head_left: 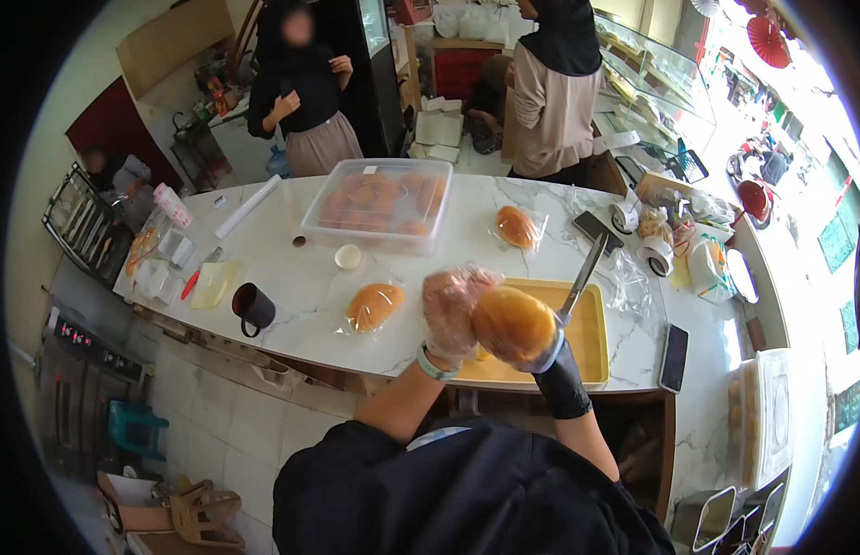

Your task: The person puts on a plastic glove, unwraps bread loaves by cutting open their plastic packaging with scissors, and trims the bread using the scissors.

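Observation:
A golden bread bun (pixel 514 324) is held up over the yellow tray (pixel 592 347). My left hand (pixel 456 313), in a clear plastic glove, grips its left side. On the bun's right, my right hand (pixel 561 370) wears a black glove; a long metal blade (pixel 585 276) points up and away from it. The fingers of my right hand are mostly hidden behind the bun. One wrapped bun (pixel 374 306) lies on the counter left of my hands, and another wrapped bun (pixel 516 227) lies farther back.
A lidded plastic box (pixel 379 205) holds several buns. A dark mug (pixel 253 310) stands at left. Phones (pixel 673 358), crumpled clear plastic (pixel 631 285) and jars (pixel 656 255) are at right. People stand beyond the counter.

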{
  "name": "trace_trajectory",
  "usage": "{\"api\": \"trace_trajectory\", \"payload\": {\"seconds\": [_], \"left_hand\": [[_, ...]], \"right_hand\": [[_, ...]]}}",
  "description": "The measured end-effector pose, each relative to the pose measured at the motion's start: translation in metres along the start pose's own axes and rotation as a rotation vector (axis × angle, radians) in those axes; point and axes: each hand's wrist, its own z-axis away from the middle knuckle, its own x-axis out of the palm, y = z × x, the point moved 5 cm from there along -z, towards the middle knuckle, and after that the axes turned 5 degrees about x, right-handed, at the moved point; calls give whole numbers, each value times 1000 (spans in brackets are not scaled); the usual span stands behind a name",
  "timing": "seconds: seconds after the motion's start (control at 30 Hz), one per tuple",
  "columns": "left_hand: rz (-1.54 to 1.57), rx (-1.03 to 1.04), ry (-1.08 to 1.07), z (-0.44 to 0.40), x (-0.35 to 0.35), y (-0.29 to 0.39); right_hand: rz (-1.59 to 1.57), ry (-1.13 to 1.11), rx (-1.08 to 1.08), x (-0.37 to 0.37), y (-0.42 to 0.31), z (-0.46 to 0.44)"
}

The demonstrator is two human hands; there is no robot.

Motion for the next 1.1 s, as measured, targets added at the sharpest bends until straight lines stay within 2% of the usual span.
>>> {"api": "trace_trajectory", "payload": {"seconds": [0.03, 0.07, 0.1, 0.13, 0.23, 0.27, 0.3, 0.33, 0.37, 0.4, 0.43, 0.5, 0.53, 0.63, 0.67, 0.7, 0.77, 0.8, 0.83, 0.9, 1.0, 1.1], "left_hand": [[26, -37, -76, 5, 0, -2], [53, -81, -148, 15, -1, -7], [85, -125, -220, 14, 7, -5], [217, 11, -246, 7, 23, 8], [263, 19, -266, 17, 39, 6], [133, -76, -186, 25, 36, -1], [9, -64, -157, 23, 37, -3], [-116, -50, -128, 17, 37, -7], [-243, -34, -98, 12, 39, -10], [-298, -168, -44, 11, 42, -12], [-334, -214, -58, 11, 44, -20], [-398, -307, -93, 14, 47, -41], [-406, -384, -74, 16, 56, -42], [-319, -420, -26, 29, 69, -56], [-327, -442, -13, 35, 73, -58], [-329, -468, -4, 38, 79, -53], [-302, -509, 32, 50, 90, -52], [-280, -519, 60, 56, 91, -53], [-262, -528, 89, 61, 92, -54], [-258, -539, 134, 65, 94, -57], [-260, -576, 197, 70, 97, -59], [-187, -771, 229, 96, 84, -70]], "right_hand": [[5, -2, 37, 4, 0, -3], [103, 20, 171, 3, 3, 6], [77, 8, 181, 1, 9, 9], [50, -3, 192, -1, 16, 13], [-82, -8, 134, -6, 20, 18], [160, 38, 49, -23, 28, 18], [405, 105, -26, -39, 36, 18], [75, 175, -63, -48, 16, 22], [-11, 120, 98, -85, 36, 18], [-228, 148, 52, -90, 18, 18], [-448, 178, 13, -92, -11, 20], [-507, 214, -16, -81, -66, 24], [-512, 191, -66, -85, -71, 22], [-408, 231, -109, -100, -67, 16], [-458, 260, -125, -102, -65, 15], [-532, 273, -247, -96, -79, 17], [-603, 325, -239, -103, -77, 16], [-568, 308, -270, -104, -82, 17], [-529, 343, -200, -111, -76, 15], [-262, 339, -121, -124, -71, 15], [-45, 287, -70, -131, -84, 21], [11, 230, -146, -133, -87, 14]]}}
